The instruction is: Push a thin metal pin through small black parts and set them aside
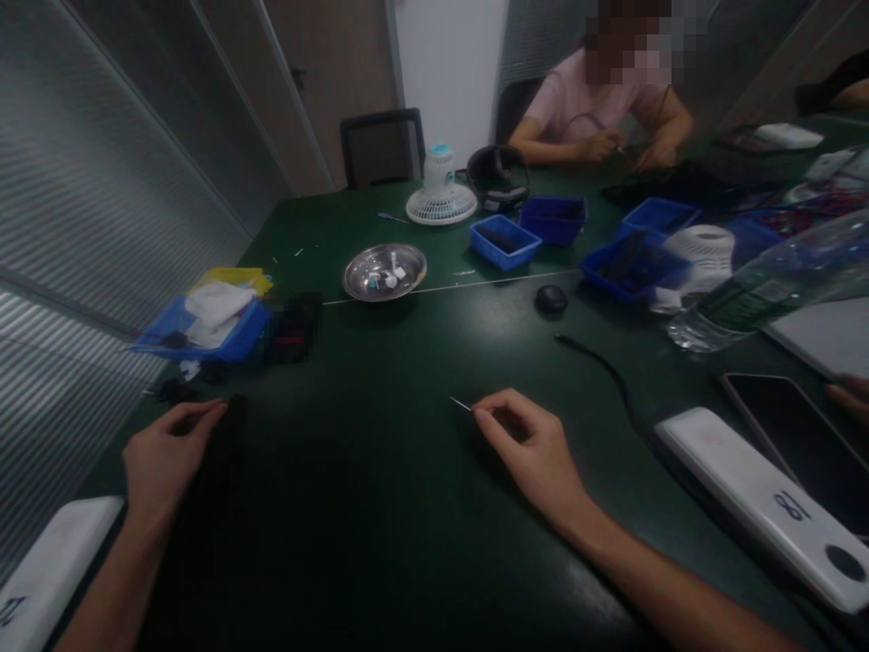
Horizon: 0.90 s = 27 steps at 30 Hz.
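My right hand (529, 444) hovers over the middle of the table, thumb and forefinger pinching a thin, needle-like metal piece (461, 404) that points left. On the left, my left hand (167, 448) is closed in a pinch. A small dark piece (235, 406) shows at its fingertips, too dim to name. Just beyond that hand lie some black bits (177, 391) by the table's left edge.
A blue bin (237, 333) with white cloth stands back left; a metal bowl (357, 282) with small white pieces is farther back. Blue trays (506, 254), a mouse (550, 299), a cable (611, 367), a bottle (740, 303), a phone (794, 426) and a white device (753, 498) lie right. A person (590, 113) sits opposite.
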### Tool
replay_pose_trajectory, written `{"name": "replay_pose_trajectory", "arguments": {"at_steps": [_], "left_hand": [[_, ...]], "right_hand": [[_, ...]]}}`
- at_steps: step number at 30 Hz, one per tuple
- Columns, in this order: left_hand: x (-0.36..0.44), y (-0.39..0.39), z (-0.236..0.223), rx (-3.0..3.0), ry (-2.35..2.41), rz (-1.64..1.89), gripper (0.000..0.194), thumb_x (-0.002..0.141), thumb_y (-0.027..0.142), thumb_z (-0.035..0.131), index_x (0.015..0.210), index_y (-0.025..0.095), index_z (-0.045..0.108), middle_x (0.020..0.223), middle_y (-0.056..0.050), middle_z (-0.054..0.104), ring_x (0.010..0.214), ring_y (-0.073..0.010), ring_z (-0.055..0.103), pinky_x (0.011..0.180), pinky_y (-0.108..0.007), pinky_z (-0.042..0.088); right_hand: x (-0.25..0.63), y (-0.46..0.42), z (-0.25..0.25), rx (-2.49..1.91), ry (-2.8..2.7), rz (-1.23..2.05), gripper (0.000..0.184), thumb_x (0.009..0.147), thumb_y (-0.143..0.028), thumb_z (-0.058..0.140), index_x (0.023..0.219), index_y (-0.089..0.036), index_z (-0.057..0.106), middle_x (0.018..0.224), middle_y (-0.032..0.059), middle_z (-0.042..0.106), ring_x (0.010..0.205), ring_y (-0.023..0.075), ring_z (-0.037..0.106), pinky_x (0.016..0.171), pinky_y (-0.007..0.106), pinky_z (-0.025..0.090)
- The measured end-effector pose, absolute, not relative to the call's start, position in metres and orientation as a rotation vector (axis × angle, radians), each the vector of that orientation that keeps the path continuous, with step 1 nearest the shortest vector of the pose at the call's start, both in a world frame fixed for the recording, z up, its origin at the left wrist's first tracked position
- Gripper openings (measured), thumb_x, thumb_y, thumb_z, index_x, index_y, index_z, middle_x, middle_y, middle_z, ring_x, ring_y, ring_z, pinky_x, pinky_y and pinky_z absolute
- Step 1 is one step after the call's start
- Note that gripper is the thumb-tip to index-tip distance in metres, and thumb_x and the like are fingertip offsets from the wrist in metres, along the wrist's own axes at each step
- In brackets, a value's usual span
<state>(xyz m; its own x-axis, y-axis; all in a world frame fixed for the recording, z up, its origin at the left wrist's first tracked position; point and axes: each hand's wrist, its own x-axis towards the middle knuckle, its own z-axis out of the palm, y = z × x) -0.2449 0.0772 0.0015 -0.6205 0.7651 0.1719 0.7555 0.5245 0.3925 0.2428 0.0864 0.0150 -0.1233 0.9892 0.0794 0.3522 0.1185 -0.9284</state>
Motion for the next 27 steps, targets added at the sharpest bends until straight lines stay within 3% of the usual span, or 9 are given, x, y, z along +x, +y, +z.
{"name": "replay_pose_trajectory", "arguments": {"at_steps": [5,10,16,22,25,27], "left_hand": [[-0.242,0.079,0.004,1.315,2.656,0.745,0.037,0.079,0.049,0.072,0.102,0.021,0.079,0.094,0.001,0.078,0.087,-0.0224,0.071,0.074,-0.026,0.051],[-0.234,0.075,0.003,1.586,2.732,0.545,0.035,0.089,0.046,0.062,0.108,0.020,0.076,0.098,-0.001,0.078,0.084,-0.0227,0.072,0.081,-0.031,0.055],[-0.210,0.071,0.009,1.961,2.724,0.109,0.049,0.103,0.046,0.044,0.121,0.009,0.071,0.122,-0.017,0.074,0.106,-0.0332,0.072,0.095,-0.044,0.055],[-0.191,0.068,0.015,2.030,2.688,-0.197,0.051,0.107,0.044,0.032,0.122,0.011,0.067,0.111,-0.016,0.075,0.092,-0.0307,0.073,0.079,-0.038,0.056],[-0.199,0.069,0.018,1.975,2.710,-0.096,0.051,0.107,0.044,0.034,0.124,0.011,0.068,0.112,-0.015,0.076,0.093,-0.0309,0.073,0.080,-0.039,0.055],[-0.202,0.073,0.021,1.846,2.669,0.143,0.044,0.103,0.045,0.045,0.121,0.014,0.072,0.114,-0.011,0.077,0.096,-0.0289,0.073,0.087,-0.038,0.054]], "right_hand": [[0.243,0.087,0.015,-1.347,-1.615,1.031,0.024,0.099,-0.040,0.059,0.095,-0.021,0.074,0.095,0.0055,0.073,0.083,0.0222,0.068,0.074,0.036,0.052],[0.242,0.087,0.013,-1.342,-1.611,0.996,0.022,0.099,-0.039,0.061,0.093,-0.022,0.073,0.094,0.0053,0.073,0.083,0.0218,0.068,0.074,0.035,0.051],[0.243,0.086,0.013,-1.339,-1.619,0.997,0.022,0.099,-0.040,0.061,0.093,-0.022,0.073,0.093,0.0056,0.073,0.082,0.0219,0.067,0.073,0.035,0.052],[0.243,0.087,0.009,-1.334,-1.624,0.997,0.021,0.100,-0.039,0.061,0.094,-0.022,0.072,0.095,0.0048,0.073,0.084,0.0216,0.067,0.076,0.036,0.052],[0.242,0.086,0.007,-1.332,-1.647,0.984,0.020,0.100,-0.038,0.061,0.094,-0.022,0.072,0.095,0.0038,0.072,0.084,0.0210,0.066,0.077,0.035,0.050],[0.241,0.086,0.007,-1.334,-1.673,0.981,0.019,0.101,-0.036,0.061,0.095,-0.022,0.072,0.094,0.0032,0.072,0.083,0.0201,0.066,0.075,0.034,0.049]]}}
